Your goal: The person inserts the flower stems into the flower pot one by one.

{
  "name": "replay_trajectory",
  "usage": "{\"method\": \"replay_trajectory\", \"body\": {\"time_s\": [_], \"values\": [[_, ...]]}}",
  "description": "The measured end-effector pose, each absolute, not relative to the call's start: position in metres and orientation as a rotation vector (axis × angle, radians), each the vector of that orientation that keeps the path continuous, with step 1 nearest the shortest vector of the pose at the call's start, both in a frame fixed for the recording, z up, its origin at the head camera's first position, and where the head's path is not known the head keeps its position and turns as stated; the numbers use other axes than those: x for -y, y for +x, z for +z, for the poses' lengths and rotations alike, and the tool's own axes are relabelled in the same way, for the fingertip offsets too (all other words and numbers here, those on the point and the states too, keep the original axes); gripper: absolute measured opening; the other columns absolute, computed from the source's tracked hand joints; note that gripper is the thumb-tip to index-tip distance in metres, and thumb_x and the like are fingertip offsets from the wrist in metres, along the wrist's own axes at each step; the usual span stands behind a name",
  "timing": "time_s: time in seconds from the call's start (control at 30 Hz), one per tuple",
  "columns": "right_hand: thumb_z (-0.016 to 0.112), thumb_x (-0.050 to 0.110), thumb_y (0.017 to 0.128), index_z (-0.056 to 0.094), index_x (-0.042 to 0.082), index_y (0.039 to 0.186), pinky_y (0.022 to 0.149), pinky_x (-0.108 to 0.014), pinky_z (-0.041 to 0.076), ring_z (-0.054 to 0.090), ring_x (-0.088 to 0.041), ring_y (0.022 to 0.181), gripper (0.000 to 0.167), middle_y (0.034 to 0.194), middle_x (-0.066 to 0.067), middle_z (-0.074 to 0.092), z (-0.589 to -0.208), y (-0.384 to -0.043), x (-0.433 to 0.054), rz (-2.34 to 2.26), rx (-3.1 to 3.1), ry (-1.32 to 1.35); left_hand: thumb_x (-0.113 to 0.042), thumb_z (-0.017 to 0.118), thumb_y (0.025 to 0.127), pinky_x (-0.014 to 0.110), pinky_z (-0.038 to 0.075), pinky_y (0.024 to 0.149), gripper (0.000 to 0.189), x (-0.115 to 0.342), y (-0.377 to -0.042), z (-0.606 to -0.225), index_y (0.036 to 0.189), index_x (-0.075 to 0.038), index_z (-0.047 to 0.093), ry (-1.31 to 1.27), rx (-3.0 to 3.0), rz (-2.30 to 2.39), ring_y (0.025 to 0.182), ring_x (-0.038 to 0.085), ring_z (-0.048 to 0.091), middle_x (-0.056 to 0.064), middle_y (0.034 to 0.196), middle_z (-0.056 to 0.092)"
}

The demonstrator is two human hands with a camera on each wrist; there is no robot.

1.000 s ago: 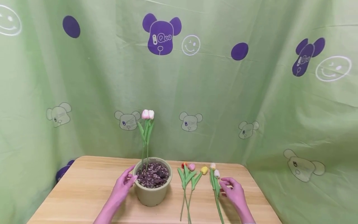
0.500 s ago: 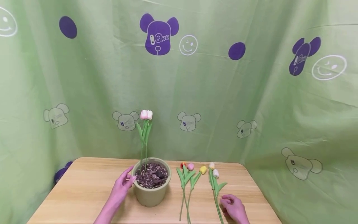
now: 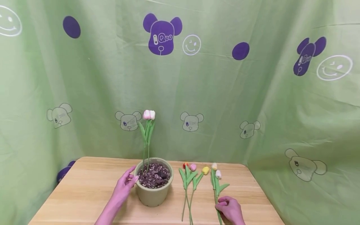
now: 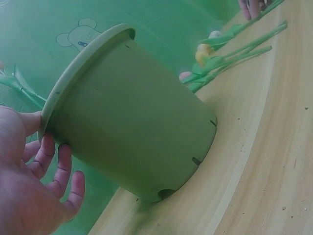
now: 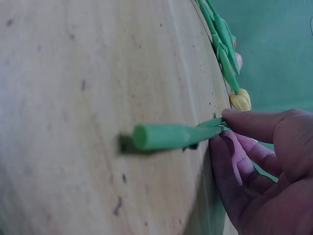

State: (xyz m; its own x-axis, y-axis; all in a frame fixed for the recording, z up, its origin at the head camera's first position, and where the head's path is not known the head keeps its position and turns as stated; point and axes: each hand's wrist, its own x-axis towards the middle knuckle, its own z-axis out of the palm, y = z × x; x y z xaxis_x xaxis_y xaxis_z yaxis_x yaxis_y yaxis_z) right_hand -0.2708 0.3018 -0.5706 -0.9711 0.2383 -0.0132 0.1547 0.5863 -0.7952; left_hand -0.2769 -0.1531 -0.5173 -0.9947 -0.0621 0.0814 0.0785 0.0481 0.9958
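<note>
My left hand (image 3: 123,187) grips the rim of a green flowerpot (image 3: 152,197); in the left wrist view the thumb lies over the rim (image 4: 73,73) and fingers curl beneath it. Dark soil (image 3: 157,178) fills the pot, and two pale pink tulips (image 3: 149,115) stand upright in it toward its left. On the right, my right hand (image 3: 231,210) pinches a green stem of the white tulip (image 3: 218,174) pair lying on the table. The right wrist view shows thumb and forefinger at that stem (image 5: 166,137), its cut end toward the camera.
Between pot and right hand lie a red tulip (image 3: 185,165), a pink tulip (image 3: 192,167) and a yellow tulip (image 3: 205,170), stems crossing. The wooden table (image 3: 84,193) meets a green patterned curtain (image 3: 168,78) behind and at both sides.
My right hand has drawn back from the white tulip's leaves, lowered along the stems, then moved left to pinch a stem. The left hand stays on the pot's rim.
</note>
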Motion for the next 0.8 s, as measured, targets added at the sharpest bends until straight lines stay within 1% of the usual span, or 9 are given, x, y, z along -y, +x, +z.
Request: {"method": "replay_trajectory", "body": {"time_s": [0.2, 0.4, 0.5, 0.6, 0.8], "values": [[0.080, -0.001, 0.076, 0.070, -0.009, 0.104, 0.057, -0.032, 0.057, 0.065, -0.017, 0.064, 0.031, 0.081, -0.006, 0.072, -0.574, -0.272, -0.299, 1.477, 2.666, -0.394, -0.014, 0.061, 0.102, 0.028, 0.053, 0.090, 0.060, 0.153, -0.276, -0.516, 0.158, -0.009, 0.040, -0.022, 2.203, -2.108, 0.092, 0.013, 0.058, 0.014, 0.111, 0.061], [0.075, -0.004, 0.073, 0.070, -0.009, 0.099, 0.050, -0.030, 0.052, 0.060, -0.017, 0.054, 0.026, 0.073, -0.010, 0.065, -0.573, -0.272, -0.298, 1.609, 2.613, -0.479, -0.013, 0.062, 0.102, 0.027, 0.052, 0.089, 0.059, 0.153, -0.277, -0.515, 0.157, -0.009, 0.041, -0.030, 2.192, -2.098, 0.091, 0.013, 0.058, 0.012, 0.110, 0.061], [0.074, -0.004, 0.075, 0.069, -0.010, 0.098, 0.049, -0.028, 0.052, 0.059, -0.017, 0.055, 0.024, 0.072, -0.011, 0.065, -0.573, -0.272, -0.299, 1.651, 2.596, -0.469, -0.012, 0.062, 0.102, 0.027, 0.052, 0.088, 0.059, 0.153, -0.276, -0.516, 0.157, -0.008, 0.041, -0.027, 2.192, -2.093, 0.091, 0.013, 0.058, 0.013, 0.109, 0.061], [0.073, -0.006, 0.079, 0.068, -0.012, 0.101, 0.051, -0.027, 0.053, 0.061, -0.017, 0.058, 0.024, 0.074, -0.012, 0.065, -0.571, -0.273, -0.298, 1.720, 2.571, -0.461, -0.012, 0.062, 0.102, 0.028, 0.053, 0.088, 0.059, 0.153, -0.276, -0.516, 0.157, -0.007, 0.040, -0.028, 2.197, -2.096, 0.090, 0.013, 0.058, 0.016, 0.111, 0.062], [0.069, -0.005, 0.085, 0.065, -0.015, 0.111, 0.054, -0.029, 0.056, 0.063, -0.020, 0.064, 0.028, 0.084, -0.017, 0.066, -0.559, -0.273, -0.297, 1.798, 2.534, -0.460, -0.012, 0.062, 0.102, 0.027, 0.052, 0.087, 0.059, 0.154, -0.276, -0.516, 0.157, -0.008, 0.040, -0.030, 2.195, -2.099, 0.090, 0.013, 0.058, 0.017, 0.112, 0.063]]}}
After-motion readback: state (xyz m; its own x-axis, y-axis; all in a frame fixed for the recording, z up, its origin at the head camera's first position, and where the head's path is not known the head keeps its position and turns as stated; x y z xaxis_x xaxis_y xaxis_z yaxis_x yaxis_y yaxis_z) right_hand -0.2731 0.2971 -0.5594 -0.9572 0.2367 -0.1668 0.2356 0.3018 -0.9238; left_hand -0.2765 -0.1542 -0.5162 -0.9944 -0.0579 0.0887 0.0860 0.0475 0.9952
